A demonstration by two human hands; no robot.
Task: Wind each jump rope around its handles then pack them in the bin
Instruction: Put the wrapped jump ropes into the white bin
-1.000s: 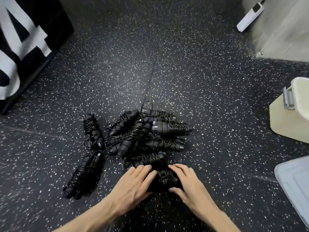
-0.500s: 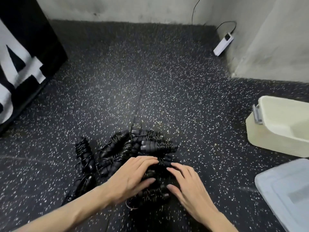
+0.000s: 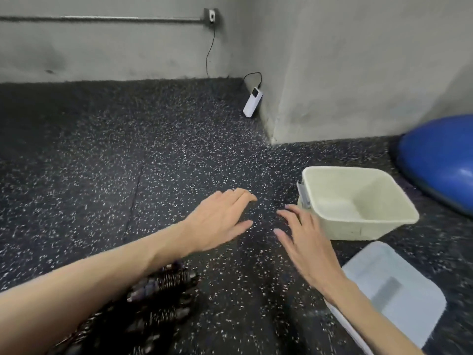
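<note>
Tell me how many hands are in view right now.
2. The left hand hovers open over the speckled floor; the right hand reaches, open, just beside the cream bin. Neither holds anything.

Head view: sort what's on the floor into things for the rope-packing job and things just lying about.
For the job:
wound jump ropes, piled under the left forearm
cream bin, open
pale lid, lying beside the bin
both hands, left and right, holding nothing

Lying about:
white power bank, plugged in by the wall
blue ball
</note>
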